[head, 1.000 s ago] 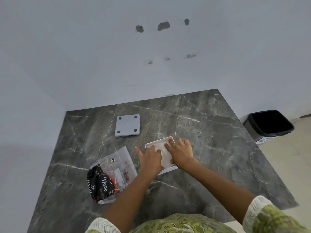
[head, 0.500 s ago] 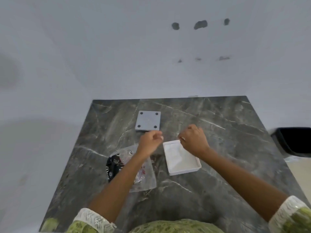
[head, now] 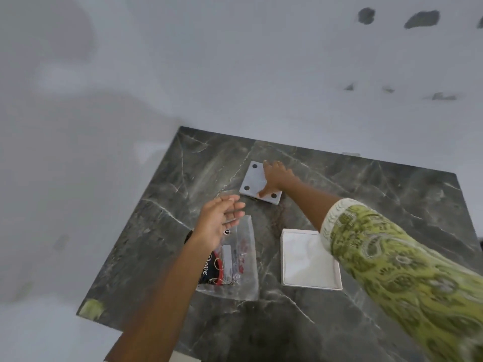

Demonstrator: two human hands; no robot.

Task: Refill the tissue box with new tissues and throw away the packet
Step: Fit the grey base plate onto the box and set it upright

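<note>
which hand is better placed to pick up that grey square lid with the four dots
Right. The right hand already rests on the grey square lid, while the open left hand hovers above the clear plastic packet.

You have one dark marble table [head: 366, 194] in front of you, and three things lie on it. One is a white open box [head: 311, 259] filled with tissues. One is a clear plastic packet [head: 240, 267] with printed wrapping. One is a grey square lid [head: 254, 182], and you can count four dark round dots on it, one at each corner. Two hands show: your left hand [head: 218, 222] and your right hand [head: 277, 176].
</note>
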